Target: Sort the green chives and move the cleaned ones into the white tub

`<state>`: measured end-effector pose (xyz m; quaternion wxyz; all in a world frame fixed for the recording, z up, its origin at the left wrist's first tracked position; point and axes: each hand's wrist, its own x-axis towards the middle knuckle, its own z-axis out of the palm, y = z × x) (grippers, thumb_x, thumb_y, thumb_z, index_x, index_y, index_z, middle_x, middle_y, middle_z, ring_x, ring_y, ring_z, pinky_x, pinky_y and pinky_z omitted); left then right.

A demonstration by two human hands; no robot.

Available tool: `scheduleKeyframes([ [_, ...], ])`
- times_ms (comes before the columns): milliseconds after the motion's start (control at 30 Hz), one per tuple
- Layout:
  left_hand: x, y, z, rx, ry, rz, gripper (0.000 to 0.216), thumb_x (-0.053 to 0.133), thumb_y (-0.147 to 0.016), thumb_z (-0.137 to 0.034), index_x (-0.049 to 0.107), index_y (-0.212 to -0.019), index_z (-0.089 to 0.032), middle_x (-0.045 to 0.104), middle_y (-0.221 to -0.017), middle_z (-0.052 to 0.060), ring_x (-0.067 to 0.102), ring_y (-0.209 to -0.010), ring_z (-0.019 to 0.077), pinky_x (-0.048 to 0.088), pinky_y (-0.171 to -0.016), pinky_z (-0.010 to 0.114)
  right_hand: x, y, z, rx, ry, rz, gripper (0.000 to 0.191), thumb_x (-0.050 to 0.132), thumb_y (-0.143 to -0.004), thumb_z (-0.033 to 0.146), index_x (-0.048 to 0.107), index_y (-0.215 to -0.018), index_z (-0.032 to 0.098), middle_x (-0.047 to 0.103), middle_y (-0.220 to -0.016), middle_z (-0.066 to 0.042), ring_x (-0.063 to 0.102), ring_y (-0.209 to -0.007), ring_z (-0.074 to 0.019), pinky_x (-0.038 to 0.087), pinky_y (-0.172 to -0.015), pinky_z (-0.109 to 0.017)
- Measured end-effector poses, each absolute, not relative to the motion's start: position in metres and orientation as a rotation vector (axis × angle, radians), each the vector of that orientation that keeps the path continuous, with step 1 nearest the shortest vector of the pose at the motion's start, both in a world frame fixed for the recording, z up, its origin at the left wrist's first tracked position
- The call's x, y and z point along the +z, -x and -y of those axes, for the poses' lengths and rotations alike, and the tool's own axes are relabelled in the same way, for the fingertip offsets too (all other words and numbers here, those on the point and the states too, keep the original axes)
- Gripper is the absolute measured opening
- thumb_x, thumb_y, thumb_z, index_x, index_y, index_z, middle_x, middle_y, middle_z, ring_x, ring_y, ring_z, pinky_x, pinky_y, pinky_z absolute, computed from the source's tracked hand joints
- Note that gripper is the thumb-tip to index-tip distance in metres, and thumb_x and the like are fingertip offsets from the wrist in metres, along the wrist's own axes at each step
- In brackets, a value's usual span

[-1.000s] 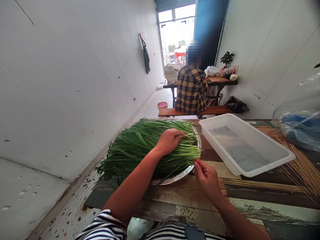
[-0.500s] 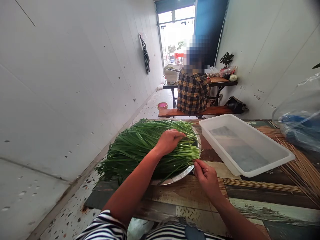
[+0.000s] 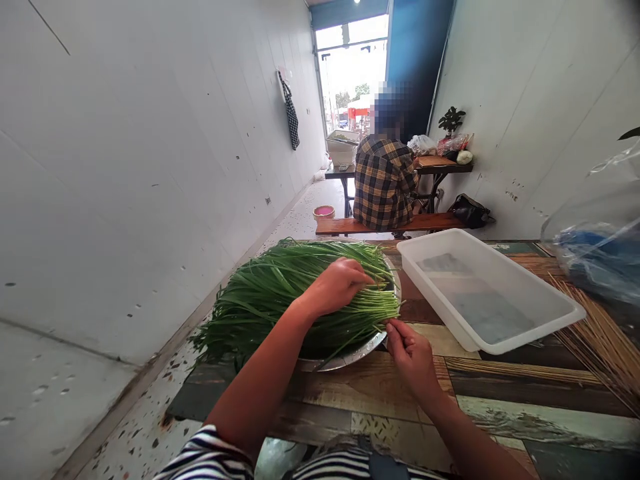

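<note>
A large heap of garlic chives (image 3: pixel 270 293) fills a round metal basin (image 3: pixel 363 351), leaves to the left and pale stem ends to the right. My left hand (image 3: pixel 340 285) reaches over the heap, its thumb and fingers pinched on a few chive stems near their cut ends. Just off the basin's right rim is my right hand (image 3: pixel 411 350), closed with thumb and forefinger pressed together by the stem ends. What it pinches is too thin to make out.
Right of the basin stands a white plastic tub (image 3: pixel 520 293). Bamboo skewers (image 3: pixel 595 347) lie beyond it, near a clear plastic bag (image 3: pixel 595 247). All rest on a wood-patterned table (image 3: pixel 490 407). Ahead, a person in a checked shirt (image 3: pixel 383 183) sits on a bench (image 3: pixel 335 227).
My left hand has shifted slightly down and its fingertips have moved a little along the stems. My right hand stays almost in place, still pinched. The view has tilted slightly.
</note>
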<state>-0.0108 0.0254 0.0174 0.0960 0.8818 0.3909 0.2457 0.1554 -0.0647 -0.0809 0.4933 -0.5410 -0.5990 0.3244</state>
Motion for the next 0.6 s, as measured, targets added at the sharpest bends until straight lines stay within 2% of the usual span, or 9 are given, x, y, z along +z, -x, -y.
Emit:
scheduleKeyframes([
  [100,0.012,0.008,-0.036,0.801,-2.607,-1.280,0.019,0.055,-0.080,-0.022,0.072,-0.086,-0.022,0.067,-0.085,0.004,0.057,-0.084,0.0163,0.044,-0.080,0.028,-0.082,-0.156,0.065,0.758,1.321,1.468,0.038,0.043,-0.086,0.039,0.067,-0.087,0.010,0.049,-0.051,0.000,0.047,-0.049,-0.0135,0.036,-0.046,-0.021],
  [233,0.008,0.001,-0.048,0.542,-2.698,-1.271,0.014,0.065,-0.072,-0.030,0.073,-0.075,-0.020,0.065,-0.072,0.004,0.057,-0.075,0.0172,0.044,-0.073,0.027,-0.083,-0.156,0.065,0.778,1.303,1.466,0.038,0.043,-0.087,0.040,0.066,-0.086,0.010,0.052,-0.054,0.000,0.046,-0.047,-0.0122,0.036,-0.045,-0.021],
  [367,0.012,-0.002,-0.049,0.397,-2.667,-1.315,0.012,0.064,-0.071,-0.024,0.074,-0.075,-0.019,0.067,-0.074,0.005,0.058,-0.073,0.0168,0.044,-0.073,0.027,-0.082,-0.155,0.066,0.775,1.291,1.464,0.037,0.044,-0.086,0.040,0.066,-0.083,0.011,0.055,-0.056,-0.001,0.045,-0.046,-0.0114,0.035,-0.043,-0.021],
  [467,0.015,-0.002,-0.044,0.559,-2.582,-1.366,0.014,0.059,-0.074,-0.020,0.073,-0.075,-0.019,0.069,-0.076,0.004,0.059,-0.075,0.0161,0.044,-0.075,0.027,-0.081,-0.156,0.066,0.769,1.301,1.463,0.037,0.044,-0.086,0.040,0.067,-0.085,0.012,0.054,-0.053,-0.001,0.044,-0.044,-0.0119,0.034,-0.041,-0.021],
  [600,0.011,0.002,-0.041,0.770,-2.324,-1.362,0.018,0.056,-0.077,-0.023,0.073,-0.078,-0.019,0.071,-0.078,0.001,0.061,-0.071,0.0133,0.045,-0.069,0.023,-0.081,-0.157,0.066,0.795,1.292,1.475,0.036,0.044,-0.086,0.040,0.068,-0.086,0.012,0.051,-0.051,0.000,0.043,-0.044,-0.0122,0.032,-0.041,-0.021],
])
